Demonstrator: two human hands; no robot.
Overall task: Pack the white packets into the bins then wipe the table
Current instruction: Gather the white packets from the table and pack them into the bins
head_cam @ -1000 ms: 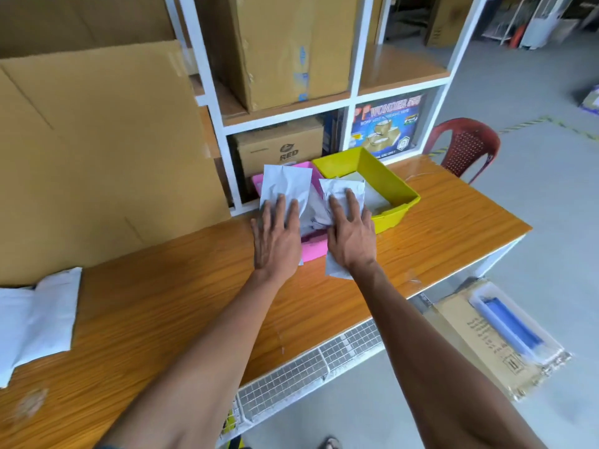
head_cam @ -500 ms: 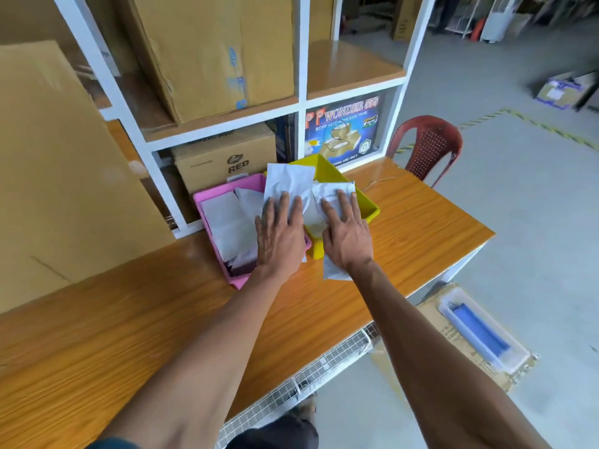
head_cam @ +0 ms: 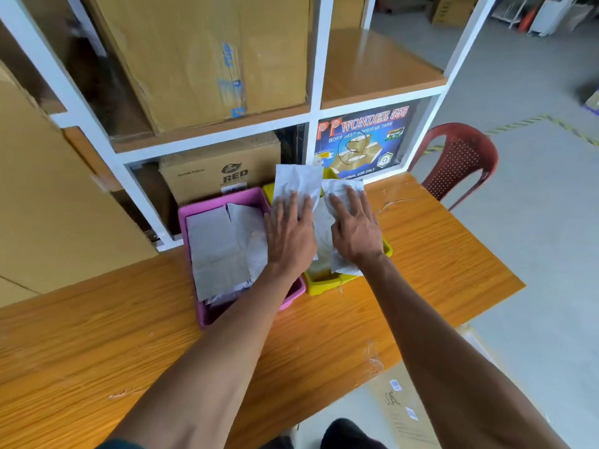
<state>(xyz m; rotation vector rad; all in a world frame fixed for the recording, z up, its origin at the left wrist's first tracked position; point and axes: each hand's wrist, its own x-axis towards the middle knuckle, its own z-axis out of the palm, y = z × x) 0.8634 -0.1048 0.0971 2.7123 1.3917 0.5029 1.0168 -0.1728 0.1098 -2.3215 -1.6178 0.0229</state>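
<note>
Head view: left hand (head_cam: 289, 233) and right hand (head_cam: 356, 233) press flat, fingers straight, each on a white packet (head_cam: 296, 181) over the yellow bin (head_cam: 327, 281). Packets look light, soft, crinkly; pinching an edge should suit. More fill the pink bin (head_cam: 223, 197).

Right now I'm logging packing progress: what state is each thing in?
pink bin: holds white packets, near full.
yellow bin: mostly covered by packets.
left packet: under left hand, over the bins' shared edge.
right packet: under right hand, over yellow bin.
wooden table: not yet wiped.
red chair: unoccupied.
</note>
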